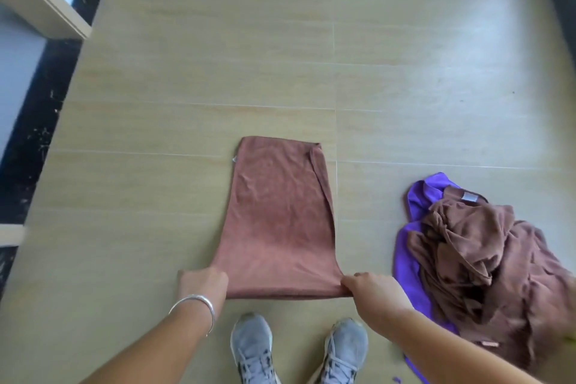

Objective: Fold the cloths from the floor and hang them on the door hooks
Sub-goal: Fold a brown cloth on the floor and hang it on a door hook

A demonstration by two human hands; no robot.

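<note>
Grey shoes: two lace-up grey trainers (299, 349) stand on the floor at the near edge of the view, toes pointing at the folded cloth just beyond them.
Left hand: the left hand (204, 285) has its fingers curled down over the near left corner of the folded reddish-brown cloth (280, 218), gripping that corner at the floor; a thin silver bangle (194, 305) sits on the wrist.
Right hand: the right hand (371, 287) pinches the near right corner of the same cloth, thumb and fingertips closed on the edge.
Folded cloth: it lies flat on the floor as a long rectangle running away from the person, its near edge stretched straight between both hands, its far right corner showing a narrow turned-over flap.
Cloth heap: just to the right of the right hand, a crumpled brown cloth (486, 265) with a small pale label lies piled on a bright purple cloth (414, 196); the heap is apart from the folded cloth.
Floor: pale beige tiles (218, 56) with thin grout lines.
Far left: a black speckled stone strip (34, 134) borders the tiles, and beyond it stands a cream-coloured frame (46, 0).
</note>
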